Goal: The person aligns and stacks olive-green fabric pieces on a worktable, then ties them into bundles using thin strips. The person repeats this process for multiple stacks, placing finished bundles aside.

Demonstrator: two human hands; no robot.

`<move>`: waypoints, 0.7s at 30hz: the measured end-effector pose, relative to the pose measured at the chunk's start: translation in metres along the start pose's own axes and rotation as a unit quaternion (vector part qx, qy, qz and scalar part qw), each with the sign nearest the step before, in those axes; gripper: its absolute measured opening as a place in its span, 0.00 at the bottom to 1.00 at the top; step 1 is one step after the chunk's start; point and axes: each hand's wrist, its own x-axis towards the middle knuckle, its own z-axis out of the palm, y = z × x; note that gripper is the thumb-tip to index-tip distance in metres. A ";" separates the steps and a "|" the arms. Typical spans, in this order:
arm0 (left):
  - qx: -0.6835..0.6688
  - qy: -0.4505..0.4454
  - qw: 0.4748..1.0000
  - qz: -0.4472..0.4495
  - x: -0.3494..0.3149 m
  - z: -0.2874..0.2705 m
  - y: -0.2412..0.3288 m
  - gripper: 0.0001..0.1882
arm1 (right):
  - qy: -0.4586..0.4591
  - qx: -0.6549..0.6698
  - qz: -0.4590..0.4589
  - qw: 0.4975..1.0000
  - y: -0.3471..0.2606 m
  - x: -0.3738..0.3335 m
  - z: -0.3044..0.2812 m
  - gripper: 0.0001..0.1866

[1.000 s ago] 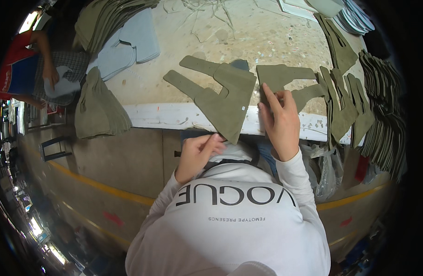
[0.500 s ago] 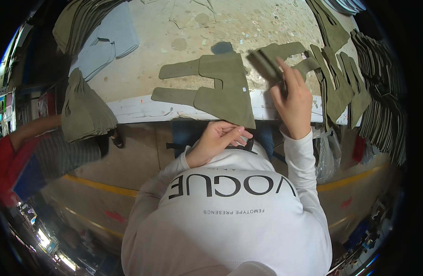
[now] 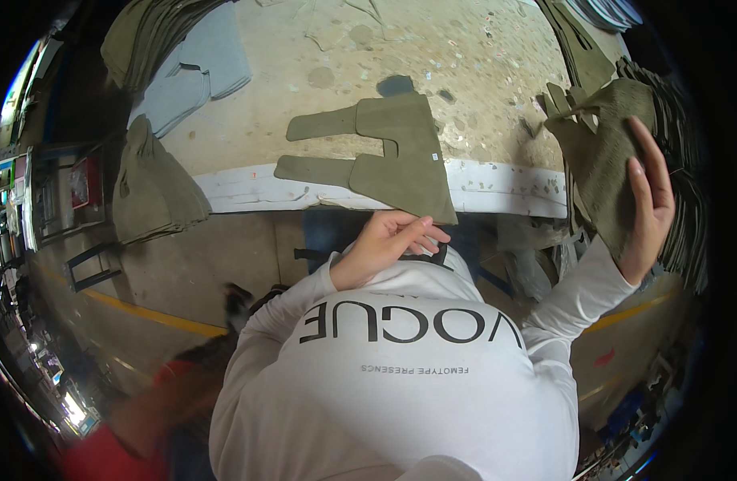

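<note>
Head view: step seems laying aside rough olive leather-like piece (image 3: 603, 148), right of frame; next move calls for clean release. Right hand (image 3: 651, 215) extended against it, grip unclear. Smooth olive two-strapped piece (image 3: 413, 152) mid-frame on beige tabletop (image 3: 497, 120), straps pointing left, long axis left-right. Left hand (image 3: 386, 244) loosely curled below, hold unclear.

A flat olive piece (image 3: 417, 156) lies straps leftward, one corner past the edge of the tabletop (image 3: 497, 120), while a second olive piece (image 3: 613, 152) slants at the right

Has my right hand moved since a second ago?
Yes, rightward: your right hand has moved along the table's front edge toward its right end.
</note>
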 end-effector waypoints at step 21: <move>-0.032 -0.045 0.998 -0.017 -0.005 -0.005 0.002 0.19 | -0.281 0.131 0.081 0.947 0.029 -0.035 0.166 0.26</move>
